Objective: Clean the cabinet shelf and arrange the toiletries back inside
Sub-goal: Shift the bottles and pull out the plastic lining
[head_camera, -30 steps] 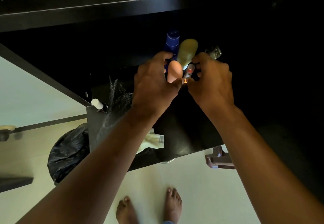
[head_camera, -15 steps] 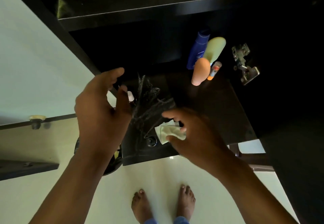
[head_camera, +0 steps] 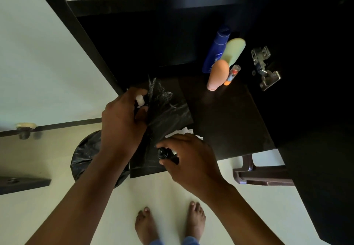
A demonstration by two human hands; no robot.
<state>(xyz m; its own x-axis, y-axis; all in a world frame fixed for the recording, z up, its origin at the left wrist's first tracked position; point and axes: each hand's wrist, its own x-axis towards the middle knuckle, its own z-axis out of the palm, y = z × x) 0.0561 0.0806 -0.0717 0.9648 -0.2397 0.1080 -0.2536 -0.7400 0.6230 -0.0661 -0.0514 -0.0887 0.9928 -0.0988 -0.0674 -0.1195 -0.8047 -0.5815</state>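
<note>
Right hand (head_camera: 191,160) pinching small black bottle (head_camera: 164,154), cap end toward camera; left hand (head_camera: 122,122) curled round white-capped bottle (head_camera: 140,100), upright.

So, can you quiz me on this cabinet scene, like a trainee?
1. True or false: the right hand holds the tall blue plastic bottle.
2. Which stands nearest the silver metal hinge? A that blue bottle; B the small orange-ended tube; C the peach rounded bottle.
3. How many containers stand grouped on the dark shelf?
Key: 1 false, it grips a small black bottle; 2 B; 3 four.
</note>
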